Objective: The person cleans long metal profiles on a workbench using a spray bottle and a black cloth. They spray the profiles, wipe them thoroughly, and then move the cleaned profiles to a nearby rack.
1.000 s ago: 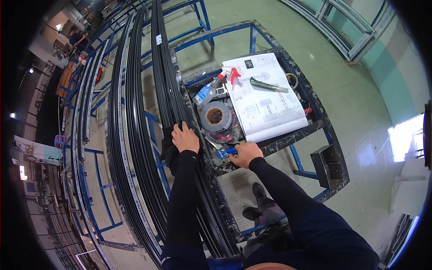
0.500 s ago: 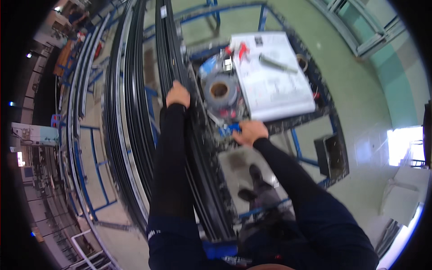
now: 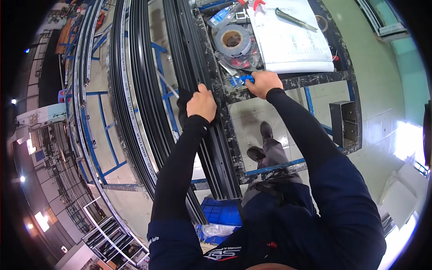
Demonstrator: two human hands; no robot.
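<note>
My left hand (image 3: 202, 103) is closed over the long black profiles (image 3: 189, 49) at the table's left side. A dark, loose-looking piece (image 3: 182, 104) shows beside its fingers; what it is and how it is held I cannot make out. At the table's near crossbar, my right hand (image 3: 266, 84) pinches a small blue plastic packet (image 3: 241, 81). Beyond that hand lie a grey tape roll (image 3: 232, 40), clear plastic bags (image 3: 248, 59) and a white paper drawing (image 3: 292, 45). A green-handled utility knife (image 3: 294, 20) rests on the drawing.
More dark profiles (image 3: 140, 90) run lengthwise on blue racks to the left. A square black tube (image 3: 344, 123) sits at the table frame's right side. Below the near profile ends is a blue crate (image 3: 221, 211). My feet (image 3: 261, 144) show through the open frame.
The view has shifted, so the table sits higher in the picture. My left hand has moved nearer to me along the profiles. My right hand stays at the blue packet.
</note>
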